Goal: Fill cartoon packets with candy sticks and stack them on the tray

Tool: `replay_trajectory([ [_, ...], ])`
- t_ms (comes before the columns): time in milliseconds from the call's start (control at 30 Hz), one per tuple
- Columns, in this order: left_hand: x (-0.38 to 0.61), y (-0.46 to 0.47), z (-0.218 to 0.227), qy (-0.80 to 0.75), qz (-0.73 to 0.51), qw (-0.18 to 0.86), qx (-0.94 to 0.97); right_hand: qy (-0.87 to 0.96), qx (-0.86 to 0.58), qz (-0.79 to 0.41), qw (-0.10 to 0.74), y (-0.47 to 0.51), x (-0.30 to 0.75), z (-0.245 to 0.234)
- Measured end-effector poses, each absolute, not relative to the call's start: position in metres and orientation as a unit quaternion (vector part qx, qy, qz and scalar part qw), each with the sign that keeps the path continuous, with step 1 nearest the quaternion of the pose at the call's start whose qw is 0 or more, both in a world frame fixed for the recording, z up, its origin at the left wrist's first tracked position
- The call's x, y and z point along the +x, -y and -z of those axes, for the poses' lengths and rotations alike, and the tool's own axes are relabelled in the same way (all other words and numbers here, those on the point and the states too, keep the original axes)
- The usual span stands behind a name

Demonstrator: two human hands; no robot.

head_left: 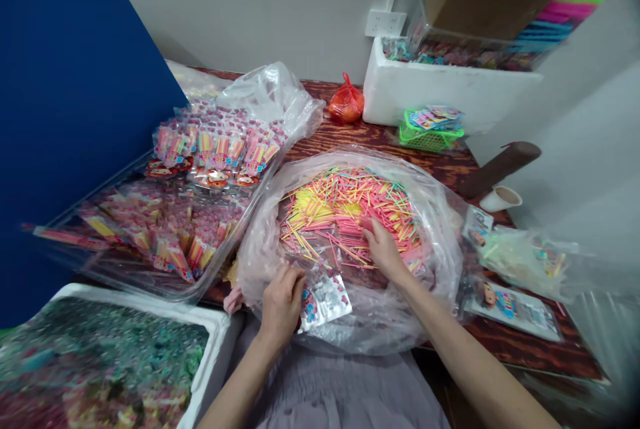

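A wide clear plastic bag (445,269) lies opened out in front of me, filled with loose thin candy-coloured sticks (345,206) in pink, yellow and some green. My left hand (281,302) is closed at the bag's near edge, pinching a small silver and clear printed packet (327,301). Over the sticks, my right hand (385,252) has thumb and fingers pressed together on some pink sticks; how many is hidden. The packet lies between my two hands, nearer the left.
Left, a clear tray (200,292) holds many filled packets (217,149). A white foam box (215,336) stands below it. Behind are a red bag (347,102), green basket (430,139) and another foam box (445,92). A paper cup (500,198) and printed packets (515,306) lie right.
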State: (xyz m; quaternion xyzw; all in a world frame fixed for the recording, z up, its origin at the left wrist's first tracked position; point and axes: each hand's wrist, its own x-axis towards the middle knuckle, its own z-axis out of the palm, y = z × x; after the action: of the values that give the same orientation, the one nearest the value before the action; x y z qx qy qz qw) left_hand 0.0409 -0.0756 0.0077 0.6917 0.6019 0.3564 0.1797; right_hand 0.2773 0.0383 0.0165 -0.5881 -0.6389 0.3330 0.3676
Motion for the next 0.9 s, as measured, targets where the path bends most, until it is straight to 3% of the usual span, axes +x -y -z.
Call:
replay_trajectory([
  [100, 0.039, 0.076, -0.006, -0.595, -0.376, 0.190, 0.685, 0.480, -0.533, -0.575, 0.395, -0.031, 0.277, -0.029],
  [167, 0.037, 0.076, -0.005, -0.587, -0.383, 0.201, 0.684, 0.422, -0.496, -0.637, 0.413, -0.019, 0.274, -0.031],
  [267, 0.036, 0.078, -0.006, -0.580, -0.388, 0.219, 0.682, 0.427, -0.498, -0.601, 0.456, 0.006, 0.266, -0.024],
  [567, 0.040, 0.075, -0.025, -0.589, -0.428, 0.248, 0.639, 0.543, -0.537, -0.466, 0.446, 0.042, 0.261, -0.002],
  [733, 0.041, 0.073, -0.040, -0.568, -0.466, 0.303, 0.607, 0.516, -0.536, -0.481, 0.464, 0.042, 0.262, 0.001],
  [900, 0.049, 0.074, -0.052, -0.527, -0.486, 0.396, 0.575, 0.367, -0.446, -0.593, 0.561, 0.032, 0.254, -0.033],
])
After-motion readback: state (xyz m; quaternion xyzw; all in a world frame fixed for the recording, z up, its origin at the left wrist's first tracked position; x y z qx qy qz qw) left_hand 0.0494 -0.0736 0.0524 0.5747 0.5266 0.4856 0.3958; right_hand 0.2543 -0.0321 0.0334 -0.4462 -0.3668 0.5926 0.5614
